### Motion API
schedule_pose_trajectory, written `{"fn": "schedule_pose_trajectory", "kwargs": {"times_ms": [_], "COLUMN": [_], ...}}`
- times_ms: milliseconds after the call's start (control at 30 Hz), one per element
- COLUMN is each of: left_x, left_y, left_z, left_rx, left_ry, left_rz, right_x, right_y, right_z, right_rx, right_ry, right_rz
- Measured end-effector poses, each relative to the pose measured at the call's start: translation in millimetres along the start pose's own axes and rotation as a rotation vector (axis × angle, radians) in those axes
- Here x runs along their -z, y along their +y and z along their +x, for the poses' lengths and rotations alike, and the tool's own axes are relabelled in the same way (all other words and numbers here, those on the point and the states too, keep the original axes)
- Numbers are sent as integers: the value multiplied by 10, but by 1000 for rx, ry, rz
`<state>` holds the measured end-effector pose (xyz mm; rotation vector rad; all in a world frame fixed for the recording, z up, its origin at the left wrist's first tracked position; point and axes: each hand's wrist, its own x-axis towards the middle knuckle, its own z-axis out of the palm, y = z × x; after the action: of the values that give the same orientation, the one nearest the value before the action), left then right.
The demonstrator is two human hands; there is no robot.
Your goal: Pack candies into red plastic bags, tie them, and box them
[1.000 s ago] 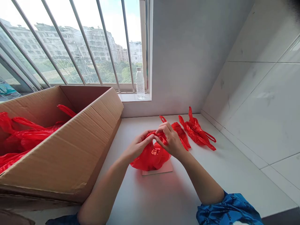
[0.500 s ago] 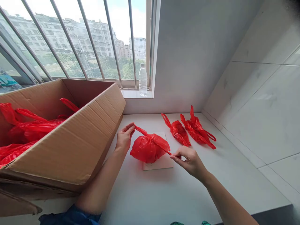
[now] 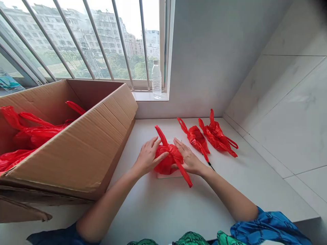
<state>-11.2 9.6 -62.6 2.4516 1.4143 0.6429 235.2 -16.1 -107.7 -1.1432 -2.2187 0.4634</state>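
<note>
A knotted red plastic bag (image 3: 166, 165) lies on a flat white item (image 3: 173, 176), perhaps a booklet or box, mostly hidden beneath it. One of the bag's handles points up, the other hangs toward the front right. My left hand (image 3: 149, 157) rests against the bag's left side, fingers stretched and thumb over its top near the knot. Against the right side lies my right hand (image 3: 188, 157), its fingers extended and thumb low by the bag's front. Both hands are open, cupping the bag between them.
A cardboard box (image 3: 76, 146) holding several red bags (image 3: 38, 134) stands at left. Behind my right hand lie two tied red bags, one nearer (image 3: 196, 137), one farther right (image 3: 217, 136); a thin black object (image 3: 211, 166) is close by. A clear bottle (image 3: 156, 80) stands on the windowsill.
Both hands have let go of the bag's handles and moved inward onto its sides. The bag looks squeezed narrower, and its handles now stand free. The view has tilted slightly down.
</note>
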Motion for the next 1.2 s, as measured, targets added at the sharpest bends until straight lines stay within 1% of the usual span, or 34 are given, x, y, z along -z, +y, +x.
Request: {"fn": "schedule_pose_trajectory", "kwargs": {"times_ms": [67,100,167,267,367,800,1200], "left_x": [-169,-243,-357,-449,-495,-628,-740], "left_y": [-7,-40,-140,-281,-330,-345,-445], "left_z": [60,78,88,66,53,24,-13], "left_rx": [-102,-120,-106,-74,-80,-102,-138], "left_ry": [-13,-21,-32,-31,-34,-70,-30], "left_rz": [52,63,70,78,83,133,118], "right_x": [-142,-205,-309,-405,-444,-555,-596], "right_y": [32,58,120,203,244,303,279], "right_z": [200,264,319,291,258,252,270], "right_rx": [28,20,-22,-76,-78,-62,-79], "right_ry": [-16,-22,-31,-30,-40,-80,-106], "right_rz": [26,40,56,50,59,13,-22]}}
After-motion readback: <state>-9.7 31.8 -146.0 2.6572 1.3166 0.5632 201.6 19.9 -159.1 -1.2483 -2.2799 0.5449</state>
